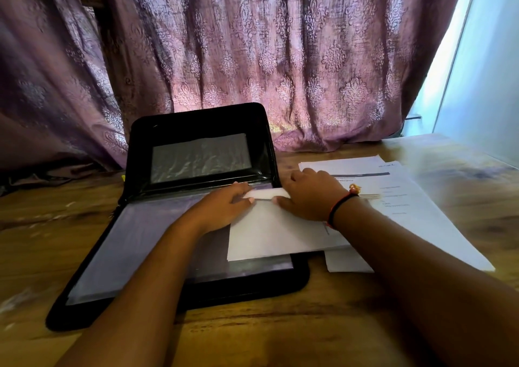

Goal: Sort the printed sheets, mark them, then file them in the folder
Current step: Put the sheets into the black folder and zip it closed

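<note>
The fingers (pixel 242 190) of the left hand (pixel 224 202) are curled over the far edge of a white paper sheet (pixel 275 237), with the thumb tucked against them, so that edge is pinched and lifts in a small roll. Just to their right, the right hand (pixel 309 195) grips the same edge, thumb on top and fingers folded over it. Whether one leaf or several are held I cannot tell. The sheet runs back from the fingers toward the person and lies across the right half of a clear plastic sleeve (pixel 134 243) in the flat half of an open black zip-edged folder (pixel 196 126); the folder's lid stands up just beyond the fingertips. Paper like this is likely light, limp and easily creased, and it will probably slide freely on the slick plastic. Holding it at two points along one edge, as here, should keep it from sagging or buckling as it goes in. Right of the right hand, partly under that wrist and its red and black thread bracelet (pixel 341 206), lies a stack of printed white sheets (pixel 398 198) on the wooden table (pixel 252 333). A mauve patterned curtain (pixel 280 57) hangs behind the folder.
</note>
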